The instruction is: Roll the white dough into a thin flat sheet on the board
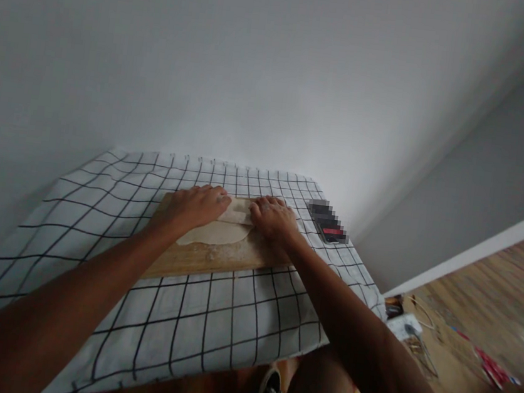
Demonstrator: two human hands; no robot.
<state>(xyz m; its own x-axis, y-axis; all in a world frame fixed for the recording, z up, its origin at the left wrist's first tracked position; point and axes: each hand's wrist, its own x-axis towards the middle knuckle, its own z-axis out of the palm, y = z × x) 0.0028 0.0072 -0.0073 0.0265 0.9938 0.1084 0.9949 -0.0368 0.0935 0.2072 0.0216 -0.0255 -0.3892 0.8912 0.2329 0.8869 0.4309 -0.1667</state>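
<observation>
A flat sheet of pale dough point(215, 234) lies on a wooden board point(217, 257) dusted with flour. Across the dough runs a light rolling pin point(237, 217), visible only between my two hands. My left hand point(202, 204) is closed over its left part, fingers bent forward. Over the right part, my right hand point(273, 215) is closed in the same way, with some flour on its fingers. Both ends of the pin are hidden under the hands.
A white cloth with a black grid point(210, 323) covers the table, which stands against a pale wall point(238, 74). A phone point(328, 222), partly pixelated, lies right of the board. A power strip point(404, 326) and cables are on the wooden floor at right.
</observation>
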